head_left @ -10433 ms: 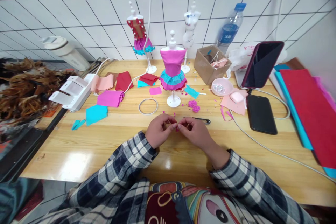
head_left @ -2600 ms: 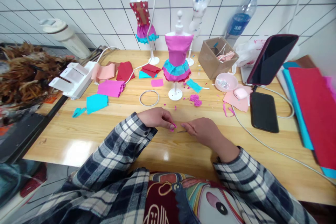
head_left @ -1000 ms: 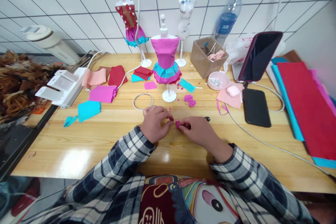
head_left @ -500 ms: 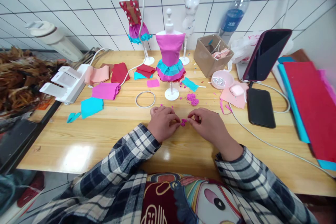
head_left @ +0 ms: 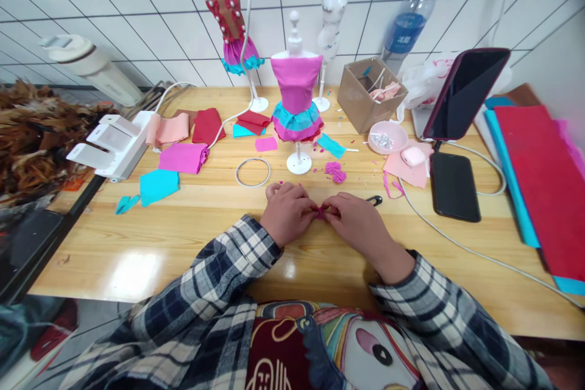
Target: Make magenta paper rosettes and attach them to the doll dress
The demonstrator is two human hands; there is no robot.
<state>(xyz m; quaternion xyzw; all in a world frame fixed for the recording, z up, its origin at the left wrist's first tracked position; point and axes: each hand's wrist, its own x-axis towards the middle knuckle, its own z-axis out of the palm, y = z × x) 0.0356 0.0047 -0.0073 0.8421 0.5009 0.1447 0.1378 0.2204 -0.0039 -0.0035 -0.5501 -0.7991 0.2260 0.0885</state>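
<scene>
A small magenta crepe-paper bow (head_left: 320, 213) lies between my two hands, mostly covered by fingertips. My left hand (head_left: 289, 212) pinches its left side, and my right hand (head_left: 354, 219) pinches the right side, thumb against forefinger. The hands almost meet just above the tabletop. Beyond them, two ruffled magenta pieces (head_left: 336, 172) rest on the wood. A small dress form (head_left: 296, 88) wears a magenta bodice and a layered magenta and blue skirt. From behind my right hand pokes a black loop handle (head_left: 375, 200); the rest of that tool is hidden.
A silver ring (head_left: 253, 172) lies left of centre. Folded paper pieces (head_left: 183, 158) spread over the left side. At the back right stand a cardboard box (head_left: 365, 103) and a pink dish (head_left: 387, 138) of beads. Phones (head_left: 455, 187), a cable and large red sheets (head_left: 539, 177) occupy the right.
My right hand has moved left, closer to my left hand, so the fingers now cover most of the bow. The black loop handle has come into view beside my right hand.
</scene>
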